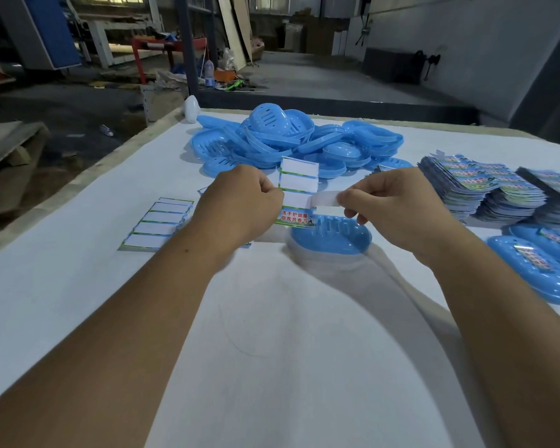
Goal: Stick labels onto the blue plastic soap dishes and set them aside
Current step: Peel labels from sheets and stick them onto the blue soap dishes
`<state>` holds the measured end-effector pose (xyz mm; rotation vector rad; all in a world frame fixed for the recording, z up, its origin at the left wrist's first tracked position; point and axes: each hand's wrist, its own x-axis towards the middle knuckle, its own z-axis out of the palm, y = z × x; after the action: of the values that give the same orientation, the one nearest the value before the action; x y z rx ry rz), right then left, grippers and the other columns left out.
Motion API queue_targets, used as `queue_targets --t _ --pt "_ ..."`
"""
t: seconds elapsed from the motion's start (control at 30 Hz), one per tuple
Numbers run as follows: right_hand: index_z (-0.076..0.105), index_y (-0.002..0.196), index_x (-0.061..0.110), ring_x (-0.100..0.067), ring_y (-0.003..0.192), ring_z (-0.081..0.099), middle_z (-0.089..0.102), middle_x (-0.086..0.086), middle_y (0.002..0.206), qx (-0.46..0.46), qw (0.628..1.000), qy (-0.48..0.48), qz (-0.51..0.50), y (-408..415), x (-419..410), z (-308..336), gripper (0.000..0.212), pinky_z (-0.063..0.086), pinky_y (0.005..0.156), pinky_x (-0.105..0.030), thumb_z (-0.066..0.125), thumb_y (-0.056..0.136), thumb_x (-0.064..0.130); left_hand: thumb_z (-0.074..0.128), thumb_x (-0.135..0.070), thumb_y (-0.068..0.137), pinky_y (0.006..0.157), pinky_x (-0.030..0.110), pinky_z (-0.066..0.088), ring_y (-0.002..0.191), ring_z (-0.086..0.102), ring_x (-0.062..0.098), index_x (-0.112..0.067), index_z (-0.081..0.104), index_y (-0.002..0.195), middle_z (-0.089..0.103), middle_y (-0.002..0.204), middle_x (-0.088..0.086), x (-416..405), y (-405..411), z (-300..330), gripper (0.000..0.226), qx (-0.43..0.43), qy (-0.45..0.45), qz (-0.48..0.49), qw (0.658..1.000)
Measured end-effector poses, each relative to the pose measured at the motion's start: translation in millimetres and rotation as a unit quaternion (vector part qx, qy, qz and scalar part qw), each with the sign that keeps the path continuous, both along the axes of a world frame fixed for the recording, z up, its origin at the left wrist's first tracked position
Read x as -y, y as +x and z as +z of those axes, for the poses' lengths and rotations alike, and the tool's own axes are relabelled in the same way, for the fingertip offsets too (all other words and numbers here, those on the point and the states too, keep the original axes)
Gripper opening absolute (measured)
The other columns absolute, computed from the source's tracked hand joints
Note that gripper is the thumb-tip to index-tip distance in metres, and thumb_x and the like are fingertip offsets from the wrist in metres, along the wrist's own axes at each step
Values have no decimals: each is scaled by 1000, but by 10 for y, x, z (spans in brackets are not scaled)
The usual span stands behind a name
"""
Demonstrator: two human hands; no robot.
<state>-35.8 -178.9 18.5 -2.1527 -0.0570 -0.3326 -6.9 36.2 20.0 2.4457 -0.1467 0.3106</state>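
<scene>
Head view: at centre frame the left hand (244,202) pinches the label sheet (298,192) by its edge, and the right hand (392,205) has its fingers closed on a peeled label (325,199). A blue soap dish (333,236) lies just below; a pile of dishes (291,140) is above.

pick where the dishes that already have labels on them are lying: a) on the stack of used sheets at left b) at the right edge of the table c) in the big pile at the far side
b: two labelled dishes lie at the right edge of the table, near the label stacks.
</scene>
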Motion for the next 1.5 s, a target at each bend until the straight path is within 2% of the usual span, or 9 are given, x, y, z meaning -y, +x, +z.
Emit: queue_targets --t 0.13,0.4,0.73,0.97,1.1,1.2,1.27,1.4,1.5 --pt "78 65 21 -3 54 58 73 5 67 -9 999 44 9 7 -6 13 20 45 49 -17 76 83 28 51 -27 86 70 39 56 79 65 27 -9 66 78 70 77 7 -23 9 17 25 -1 28 19 999" --pt "78 66 15 -6 56 58 73 1 67 -34 996 76 13 -6 -46 40 22 46 61 -30 76 82 29 39 -35 95 56 32 34 72 56 22 -16 55 80 59 78 3 -50 84 -11 29 39 177 80 980" --pt "76 61 16 -6 54 55 71 2 64 -44 993 113 4 -20 -57 58 22 45 56 -26 75 81 26 35 -34 98 61 33 31 81 51 29 -15 48 87 51 81 6 -134 111 -23 25 16 220 104 970" --pt "75 58 20 -7 52 54 69 3 62 -53 993 107 1 -23 -80 47 23 43 51 -22 75 79 27 45 -34 96 68 33 34 78 49 22 -21 40 79 44 75 0 -297 140 -68 21 -88 309 127 938" --pt "75 57 19 -6 50 54 70 3 62 -49 994 97 1 -22 -90 35 24 42 46 -17 75 79 27 54 -41 92 55 28 30 64 45 18 -21 46 85 50 77 0 -317 122 -41 22 -66 318 144 935" --pt "74 56 18 -3 50 54 69 4 61 -48 995 91 0 -11 -95 32 27 42 45 -14 75 81 27 57 -42 89 56 29 34 73 55 21 -23 58 93 60 84 -1 -277 114 -19 19 -18 254 129 958" --pt "74 56 19 -3 51 54 68 5 60 -50 995 82 1 -10 -102 27 28 42 46 -14 75 81 30 61 -42 86 64 31 41 82 60 20 -27 62 85 64 84 -6 -182 81 0 15 14 134 78 988" --pt "74 62 15 -11 57 53 67 -10 64 -46 998 52 -10 -24 -131 8 24 44 53 -27 75 77 34 72 -36 83 55 20 44 56 56 0 -26 67 69 62 58 -14 50 -47 48 18 35 -93 -61 993" --pt "71 64 11 -14 57 50 66 -15 66 -32 998 46 -13 -33 -160 6 24 43 58 -34 74 74 32 75 -33 85 43 7 33 42 47 -3 -23 73 68 55 46 -18 138 -126 59 20 2 -160 -123 980"
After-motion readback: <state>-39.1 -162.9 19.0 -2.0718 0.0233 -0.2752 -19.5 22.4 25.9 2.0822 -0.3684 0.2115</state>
